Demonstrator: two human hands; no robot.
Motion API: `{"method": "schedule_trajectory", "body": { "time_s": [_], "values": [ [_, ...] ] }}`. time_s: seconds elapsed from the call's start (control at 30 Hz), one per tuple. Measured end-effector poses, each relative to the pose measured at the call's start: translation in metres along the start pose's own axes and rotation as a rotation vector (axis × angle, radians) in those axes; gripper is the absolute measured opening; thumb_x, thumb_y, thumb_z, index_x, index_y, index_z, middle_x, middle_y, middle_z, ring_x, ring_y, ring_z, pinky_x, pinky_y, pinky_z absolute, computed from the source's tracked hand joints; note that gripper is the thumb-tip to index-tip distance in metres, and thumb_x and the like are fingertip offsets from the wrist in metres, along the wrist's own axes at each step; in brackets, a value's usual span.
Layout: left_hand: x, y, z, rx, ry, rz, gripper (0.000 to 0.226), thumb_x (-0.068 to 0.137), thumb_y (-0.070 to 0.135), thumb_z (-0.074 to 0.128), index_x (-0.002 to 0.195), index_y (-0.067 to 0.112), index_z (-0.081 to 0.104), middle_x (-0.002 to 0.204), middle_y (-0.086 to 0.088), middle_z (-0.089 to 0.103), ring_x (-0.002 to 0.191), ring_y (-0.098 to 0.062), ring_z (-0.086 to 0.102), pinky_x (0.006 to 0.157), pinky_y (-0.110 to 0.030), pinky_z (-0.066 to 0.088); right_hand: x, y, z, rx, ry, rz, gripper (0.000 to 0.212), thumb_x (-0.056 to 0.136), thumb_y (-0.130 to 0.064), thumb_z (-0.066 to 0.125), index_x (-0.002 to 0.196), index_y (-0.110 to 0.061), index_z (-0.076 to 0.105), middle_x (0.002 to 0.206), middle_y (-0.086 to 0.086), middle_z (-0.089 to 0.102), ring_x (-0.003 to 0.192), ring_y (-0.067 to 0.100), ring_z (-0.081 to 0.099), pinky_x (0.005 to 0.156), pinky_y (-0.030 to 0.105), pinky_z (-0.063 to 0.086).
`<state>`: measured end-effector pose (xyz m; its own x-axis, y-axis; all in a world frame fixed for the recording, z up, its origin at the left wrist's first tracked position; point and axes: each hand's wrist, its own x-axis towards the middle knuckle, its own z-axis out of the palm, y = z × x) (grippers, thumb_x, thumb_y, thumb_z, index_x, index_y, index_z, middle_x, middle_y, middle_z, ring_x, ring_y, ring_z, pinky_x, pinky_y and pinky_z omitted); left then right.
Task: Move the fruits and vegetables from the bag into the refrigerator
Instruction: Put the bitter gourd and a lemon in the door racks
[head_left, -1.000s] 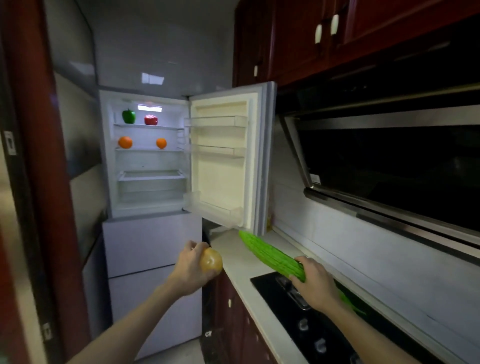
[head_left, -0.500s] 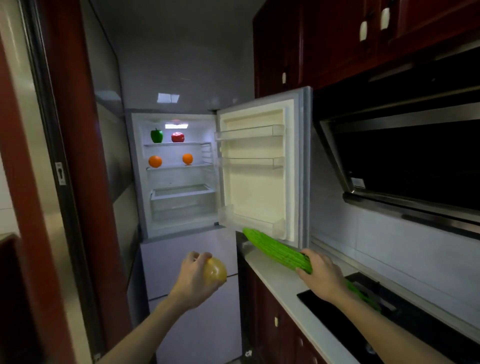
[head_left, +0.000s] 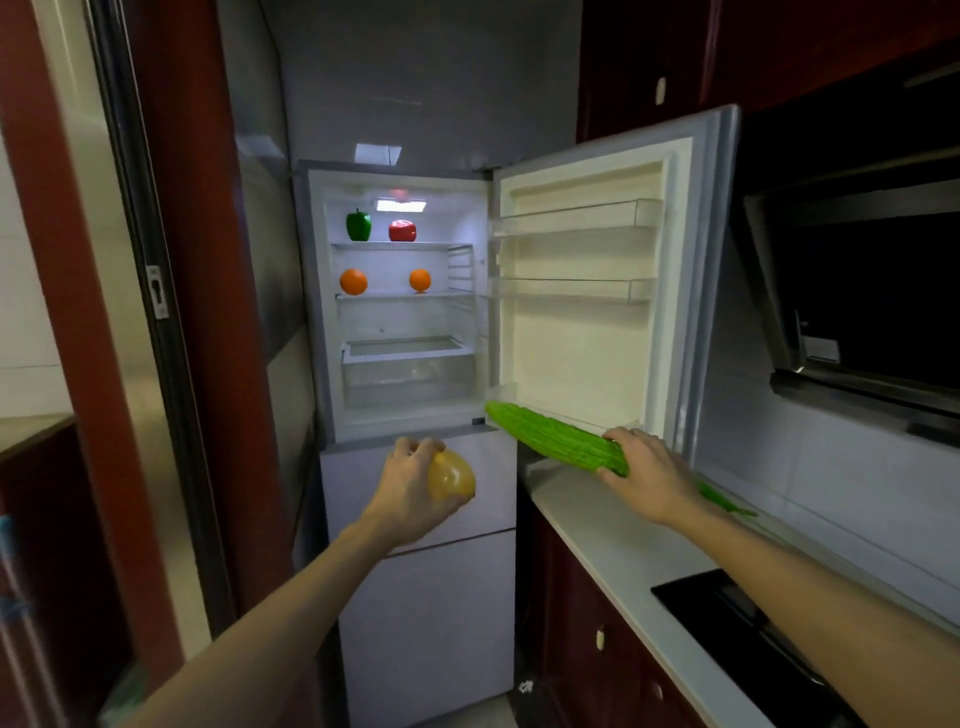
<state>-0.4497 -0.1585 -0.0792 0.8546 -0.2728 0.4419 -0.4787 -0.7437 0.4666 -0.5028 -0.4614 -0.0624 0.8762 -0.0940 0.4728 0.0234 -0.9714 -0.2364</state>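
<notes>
Bitter gourd (head_left: 558, 439): gripped by right hand (head_left: 649, 475), tip near open door's (head_left: 587, 332) lower corner; could clip it. Yellow fruit (head_left: 451, 475): cupped by left hand (head_left: 410, 488), below refrigerator (head_left: 317, 312) opening's bottom edge; round, may slip.

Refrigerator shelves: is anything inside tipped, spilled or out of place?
Nothing stands out. The green pepper and red fruit stand on the top shelf; the left orange and right orange sit apart on the shelf below. No spill shows.
</notes>
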Motion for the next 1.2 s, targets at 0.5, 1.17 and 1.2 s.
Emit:
{"method": "schedule_trajectory", "body": {
  "time_s": [0.5, 1.17, 1.2],
  "values": [
    [0.153, -0.063, -0.002, 0.020, 0.040, -0.043, 0.075, 0.073, 0.041, 0.079, 0.134, 0.017, 0.043, 0.133, -0.008, 0.036, 0.117, -0.027, 0.045, 0.096, -0.032, 0.041, 0.196, -0.020, 0.030, -0.019, 0.049, -0.114, 0.044, 0.090, -0.036, 0.059, 0.130, -0.022, 0.048, 0.119, 0.005, 0.058, 0.108, 0.026, 0.054, 0.086, 0.042, 0.047],
    [0.336, -0.033, 0.094, -0.187, -0.028, 0.200, 0.075, 0.069, 0.041, 0.082, 0.131, 0.016, 0.048, 0.131, -0.011, 0.041, 0.117, -0.030, 0.046, 0.096, -0.036, 0.041, 0.319, -0.018, -0.051, -0.339, 0.286, -0.140, 0.047, 0.091, -0.034, 0.058, 0.132, -0.017, 0.046, 0.119, 0.010, 0.055, 0.109, 0.032, 0.051, 0.088, 0.046, 0.042],
    [0.346, -0.032, 0.099, -0.193, -0.042, 0.215, 0.076, 0.069, 0.041, 0.082, 0.131, 0.016, 0.047, 0.132, -0.011, 0.040, 0.117, -0.029, 0.046, 0.096, -0.036, 0.042, 0.325, -0.017, -0.052, -0.365, 0.298, -0.128, 0.046, 0.091, -0.033, 0.058, 0.132, -0.016, 0.046, 0.119, 0.011, 0.056, 0.109, 0.033, 0.051, 0.088, 0.046, 0.041]
  ]
}}
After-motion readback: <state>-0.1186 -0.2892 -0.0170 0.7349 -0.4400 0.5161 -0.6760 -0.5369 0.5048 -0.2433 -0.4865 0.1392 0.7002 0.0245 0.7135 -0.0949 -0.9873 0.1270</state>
